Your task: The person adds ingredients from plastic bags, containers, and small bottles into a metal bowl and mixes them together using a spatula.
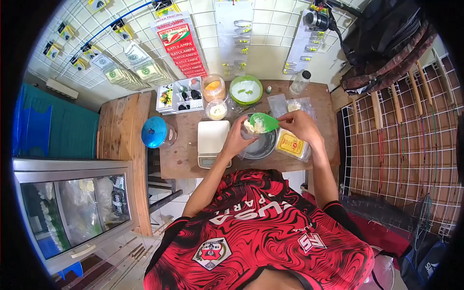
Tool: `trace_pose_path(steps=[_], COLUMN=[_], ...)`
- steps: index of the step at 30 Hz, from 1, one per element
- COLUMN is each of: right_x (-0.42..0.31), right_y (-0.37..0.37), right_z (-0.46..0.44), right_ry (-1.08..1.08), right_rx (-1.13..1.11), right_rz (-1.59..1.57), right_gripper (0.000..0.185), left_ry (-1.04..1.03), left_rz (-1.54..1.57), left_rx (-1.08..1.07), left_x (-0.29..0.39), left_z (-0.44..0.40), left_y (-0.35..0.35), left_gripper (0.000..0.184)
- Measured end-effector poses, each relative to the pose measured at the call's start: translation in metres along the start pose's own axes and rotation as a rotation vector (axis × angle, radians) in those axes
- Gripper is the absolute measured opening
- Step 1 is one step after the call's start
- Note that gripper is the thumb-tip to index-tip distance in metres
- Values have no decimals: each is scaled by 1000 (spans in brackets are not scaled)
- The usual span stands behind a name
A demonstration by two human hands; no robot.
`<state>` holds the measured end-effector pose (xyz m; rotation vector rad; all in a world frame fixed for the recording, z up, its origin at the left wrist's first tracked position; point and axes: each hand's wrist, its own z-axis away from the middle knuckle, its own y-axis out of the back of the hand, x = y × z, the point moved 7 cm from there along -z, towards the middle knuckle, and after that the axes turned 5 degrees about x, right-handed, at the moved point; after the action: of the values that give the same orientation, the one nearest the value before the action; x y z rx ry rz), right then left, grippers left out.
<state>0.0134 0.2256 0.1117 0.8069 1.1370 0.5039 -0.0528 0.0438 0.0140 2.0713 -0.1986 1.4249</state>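
Observation:
My right hand [298, 126] grips the handle of a green scoop [267, 123], which carries pale, crumbly powder [256, 126]. My left hand [238, 139] curls around what looks like a small clear plastic cup, its edges hard to make out, at the scoop's tip. Both are above a dark bowl [271, 151] with whitish contents, partly hidden by my hands. Under my right wrist lies a clear packet with a yellow label [292, 144]. Left of the bowl stands a white kitchen scale [213, 137].
Behind the bowl are a green bowl of white powder [251, 92], a jar of orange powder [214, 88], a tub of pale powder [216, 111] and a sectioned white box [166, 104]. A blue-lidded jar [154, 132] stands left, a clear bottle [300, 83] back right.

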Motion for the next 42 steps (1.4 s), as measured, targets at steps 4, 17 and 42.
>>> trace_pose_path(steps=[4,17,42], right_x=[5,17,42], right_y=[1,-2,-109], right_z=[-3,-9,-11], right_ry=[10,19,281], right_rx=[13,3,298], right_rz=[-57,-230,361], right_gripper=[26,26,30], left_ry=[-16,-63,14], left_rz=[-25,-50,27], left_rx=[28,73,76], left_x=[3,6,-9], left_z=[-7,-5,8], left_y=[7,8,10], left_gripper=[80,81,77])
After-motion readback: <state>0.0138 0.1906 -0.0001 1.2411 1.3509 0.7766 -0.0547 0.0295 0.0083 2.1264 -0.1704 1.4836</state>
